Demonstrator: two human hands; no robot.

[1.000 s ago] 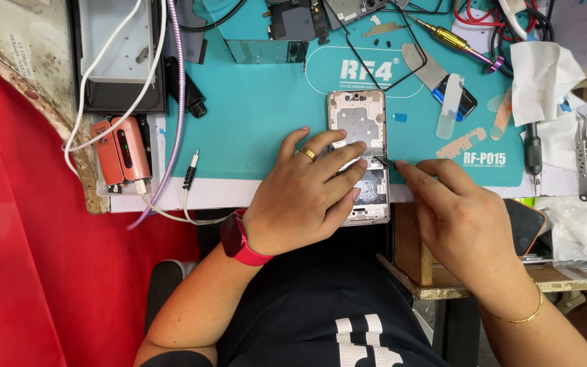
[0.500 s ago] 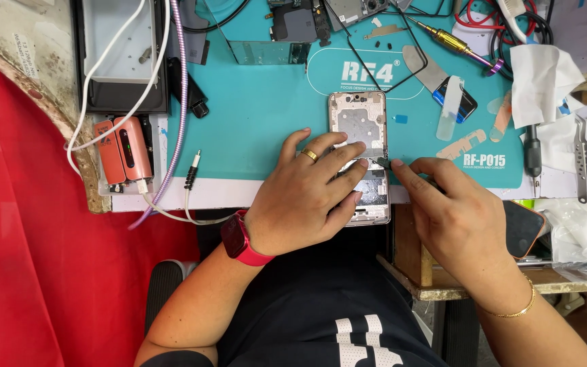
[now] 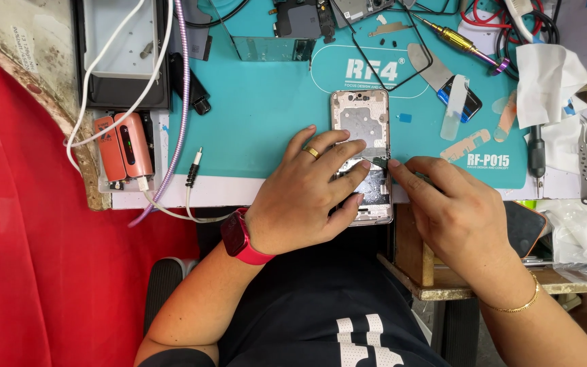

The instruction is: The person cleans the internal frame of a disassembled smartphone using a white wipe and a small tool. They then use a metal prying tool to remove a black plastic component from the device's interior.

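Note:
An opened pink phone (image 3: 360,121) lies lengthwise on a teal work mat (image 3: 259,115), its lower end over the table's front edge. My left hand (image 3: 304,194), with a gold ring and a red watch at the wrist, rests on the phone's lower half and holds it down. My right hand (image 3: 453,211) comes in from the right. Its thumb and forefinger pinch a small dark part (image 3: 380,162) at the phone's right edge, close to my left fingertips. What lies under my left palm is hidden.
A yellow-handled screwdriver (image 3: 458,41), plastic pry tools (image 3: 453,109), white tissue (image 3: 545,81) and metal tweezers (image 3: 584,160) lie at the right. An orange power bank (image 3: 123,146), white and purple cables (image 3: 183,102) and a dark tray (image 3: 120,54) sit at the left. Red cloth (image 3: 28,272) hangs below.
My right hand has shifted slightly left toward the phone's right edge, fingertips closing on the small dark part. My left hand has stayed on the phone.

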